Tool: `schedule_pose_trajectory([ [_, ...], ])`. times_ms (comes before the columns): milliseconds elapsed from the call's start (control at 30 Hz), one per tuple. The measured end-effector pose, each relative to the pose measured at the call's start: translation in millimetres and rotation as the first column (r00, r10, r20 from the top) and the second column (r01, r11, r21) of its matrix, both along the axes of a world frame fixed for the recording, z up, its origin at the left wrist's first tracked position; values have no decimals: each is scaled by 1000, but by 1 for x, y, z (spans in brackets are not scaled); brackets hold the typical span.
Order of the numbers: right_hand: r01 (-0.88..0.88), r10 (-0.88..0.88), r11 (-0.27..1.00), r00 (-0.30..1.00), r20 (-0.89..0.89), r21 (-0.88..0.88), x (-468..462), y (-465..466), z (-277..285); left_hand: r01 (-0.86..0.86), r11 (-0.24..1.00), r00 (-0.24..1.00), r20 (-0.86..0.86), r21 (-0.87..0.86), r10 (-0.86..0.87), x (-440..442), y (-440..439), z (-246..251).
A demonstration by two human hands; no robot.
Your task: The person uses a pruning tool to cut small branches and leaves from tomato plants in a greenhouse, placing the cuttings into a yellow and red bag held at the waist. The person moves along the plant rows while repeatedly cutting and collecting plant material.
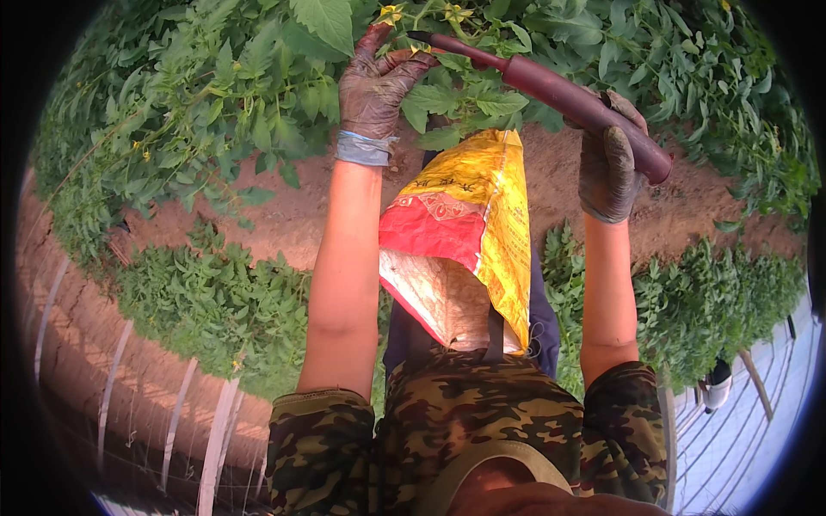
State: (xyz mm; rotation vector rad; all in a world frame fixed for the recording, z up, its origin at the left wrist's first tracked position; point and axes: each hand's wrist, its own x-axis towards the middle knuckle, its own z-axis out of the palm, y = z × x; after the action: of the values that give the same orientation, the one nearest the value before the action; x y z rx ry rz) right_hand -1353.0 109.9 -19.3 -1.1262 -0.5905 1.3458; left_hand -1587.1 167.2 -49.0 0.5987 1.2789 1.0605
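My left hand [376, 97], in a stained thin glove with a blue-grey cuff, is raised among tomato flowers. Its fingers are at a yellow tomato flower [389, 14] and a second bloom by the fingertips; whether they pinch a stem I cannot tell. In my right hand [610, 161], also gloved, is a dark red squeeze bottle [574, 93], held tilted. The bottle's narrow nozzle has a dark tip that points left, close to the left fingers. A yellow and red woven plastic sack [506, 213] hangs at my waist with its mouth towards me.
Dense tomato plants [258, 77] fill the far side. Brown soil [284, 219] runs between them and another row of plants [213, 309] nearer me. Pale posts [216, 438] stand at lower left, and light sheeting with dark lines [742, 426] lies at lower right.
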Motion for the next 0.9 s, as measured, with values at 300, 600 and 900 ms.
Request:
schedule_pose_trajectory([
  [300,270,-274,962,946,-174,-43,26,-9,2,15,1000,997,76,8,-15,-14,-10,-20],
  [600,499,-511,858,815,-273,-119,57,-46,-12,234,914,972,68,-331,-224,-23,18,-122],
  [900,539,-577,817,764,-289,-205,75,-89,-44,-64,868,993,52,-493,103,-5,39,-200],
])
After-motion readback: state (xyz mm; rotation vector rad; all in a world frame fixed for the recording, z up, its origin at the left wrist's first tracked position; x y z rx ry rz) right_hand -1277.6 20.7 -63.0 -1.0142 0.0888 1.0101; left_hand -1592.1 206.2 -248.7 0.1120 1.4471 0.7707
